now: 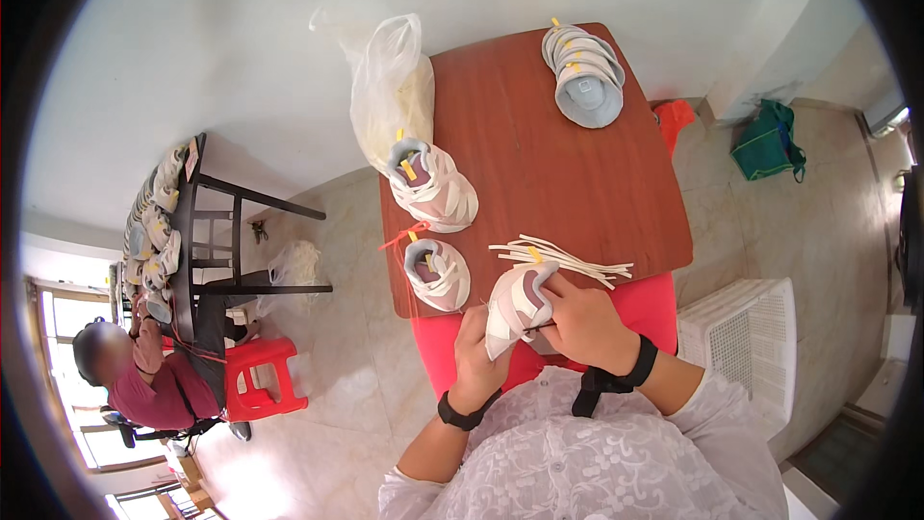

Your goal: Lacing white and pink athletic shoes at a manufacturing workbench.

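Holding a white-and-mauve fabric shoe upper (512, 310) at the brown wooden desk (539, 154)'s near edge: left hand (474, 356) closed on its left side, right hand (585, 325) closed on its right, thin dark item (540, 327) beneath. Loose cream flat laces (568, 261) along that edge; nested grey-lined shoe uppers (589, 96), far right corner.

the fingers (472, 324) of your left hand (475, 361) and right hand (589, 325) hold a pale shoe upper (517, 302) near the counter (539, 159) where cream laces (576, 264) lie
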Demonstrator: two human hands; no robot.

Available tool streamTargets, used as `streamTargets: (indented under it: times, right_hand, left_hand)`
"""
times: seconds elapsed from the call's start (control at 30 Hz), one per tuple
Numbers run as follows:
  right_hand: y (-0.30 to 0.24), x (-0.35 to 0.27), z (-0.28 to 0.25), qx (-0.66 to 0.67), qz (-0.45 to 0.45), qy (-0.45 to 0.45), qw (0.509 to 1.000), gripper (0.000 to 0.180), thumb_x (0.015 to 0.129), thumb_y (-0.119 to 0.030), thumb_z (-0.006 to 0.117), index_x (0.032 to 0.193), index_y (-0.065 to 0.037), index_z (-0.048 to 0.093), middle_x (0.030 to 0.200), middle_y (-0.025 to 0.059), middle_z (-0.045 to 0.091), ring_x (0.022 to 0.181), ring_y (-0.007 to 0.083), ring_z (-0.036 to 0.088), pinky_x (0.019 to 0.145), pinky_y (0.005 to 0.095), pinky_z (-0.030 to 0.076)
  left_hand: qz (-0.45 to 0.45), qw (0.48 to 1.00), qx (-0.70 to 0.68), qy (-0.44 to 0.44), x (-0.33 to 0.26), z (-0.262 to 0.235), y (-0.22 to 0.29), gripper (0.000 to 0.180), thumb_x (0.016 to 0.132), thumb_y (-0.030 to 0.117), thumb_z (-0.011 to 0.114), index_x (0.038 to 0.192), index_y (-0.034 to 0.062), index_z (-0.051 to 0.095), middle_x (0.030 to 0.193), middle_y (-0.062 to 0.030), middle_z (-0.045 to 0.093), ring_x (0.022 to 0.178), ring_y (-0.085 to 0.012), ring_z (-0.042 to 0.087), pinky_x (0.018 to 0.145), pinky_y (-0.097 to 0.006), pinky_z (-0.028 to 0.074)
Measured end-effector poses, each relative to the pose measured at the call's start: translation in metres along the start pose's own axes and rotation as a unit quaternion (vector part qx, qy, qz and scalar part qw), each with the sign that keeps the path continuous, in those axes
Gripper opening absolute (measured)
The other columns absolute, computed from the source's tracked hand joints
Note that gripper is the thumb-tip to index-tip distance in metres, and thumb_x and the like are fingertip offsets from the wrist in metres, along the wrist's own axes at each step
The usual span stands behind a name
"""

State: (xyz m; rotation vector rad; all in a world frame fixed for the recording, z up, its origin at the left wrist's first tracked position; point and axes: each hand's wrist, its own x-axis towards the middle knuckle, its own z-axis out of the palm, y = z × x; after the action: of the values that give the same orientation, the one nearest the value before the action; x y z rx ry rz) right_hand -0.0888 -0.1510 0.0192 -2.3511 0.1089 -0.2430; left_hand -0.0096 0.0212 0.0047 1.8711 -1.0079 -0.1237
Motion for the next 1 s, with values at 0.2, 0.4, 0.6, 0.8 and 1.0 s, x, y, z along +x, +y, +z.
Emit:
streamTargets:
  times: [0.2, 0.4, 0.6, 0.8, 1.0]
  right_hand:
    - [-0.005, -0.001, 0.000, -0.048, 0.003, 0.013, 0.999, 0.031, 0.076, -0.017, 0.071, 0.104, -0.005, 0.063, 0.109, 0.0084, 0.061, 0.073, 0.0291, 0.065, 0.061, 0.0416, 0.052]
    - [-0.004, -0.001, 0.006, -0.012, 0.070, -0.016, 0.997, 0.030, 0.073, -0.017, 0.074, 0.100, -0.004, 0.065, 0.113, 0.0074, 0.061, 0.079, 0.0284, 0.066, 0.066, 0.0422, 0.052]
    - [0.003, 0.002, 0.024, 0.287, 0.126, 0.104, 0.944, 0.026, 0.077, -0.007, 0.068, 0.103, -0.002, 0.065, 0.104, 0.0097, 0.065, 0.080, 0.0274, 0.067, 0.072, 0.0374, 0.052]
    - [0.015, 0.002, 0.024, 0.377, 0.227, 0.021, 0.898, 0.024, 0.082, -0.008, 0.067, 0.103, 0.002, 0.062, 0.089, 0.0080, 0.066, 0.079, 0.0124, 0.063, 0.070, 0.0289, 0.051]
    - [0.025, 0.007, 0.015, 0.451, 0.226, -0.051, 0.862, 0.019, 0.089, -0.002, 0.062, 0.107, 0.000, 0.056, 0.094, 0.0040, 0.064, 0.085, 0.0096, 0.061, 0.076, 0.0265, 0.052]
  left_hand:
    - [0.085, 0.992, 0.082, 0.032, 0.002, 0.001, -0.007, 0.031, 0.070, -0.006, 0.070, 0.101, 0.0015, 0.068, 0.096, -0.0136, 0.062, 0.087, -0.0326, 0.060, 0.075, -0.039, 0.048]
    - [0.117, 0.985, 0.118, 0.039, 0.002, 0.004, -0.009, 0.034, 0.064, -0.007, 0.069, 0.098, 0.0011, 0.068, 0.096, -0.0134, 0.062, 0.090, -0.0332, 0.060, 0.074, -0.040, 0.051]
    - [0.016, 0.999, 0.008, 0.038, 0.001, 0.012, 0.001, 0.030, 0.074, -0.006, 0.069, 0.103, 0.0004, 0.068, 0.099, -0.0137, 0.062, 0.092, -0.0318, 0.061, 0.077, -0.038, 0.050]
    - [-0.206, 0.941, -0.265, 0.037, -0.020, 0.023, -0.010, 0.027, 0.088, -0.001, 0.064, 0.115, -0.0002, 0.064, 0.112, -0.0085, 0.065, 0.101, -0.0178, 0.062, 0.086, -0.030, 0.049]
    - [-0.251, 0.911, -0.324, 0.036, -0.021, 0.022, -0.015, 0.030, 0.091, 0.002, 0.064, 0.121, 0.0004, 0.061, 0.116, -0.0065, 0.065, 0.103, -0.0138, 0.060, 0.090, -0.029, 0.048]
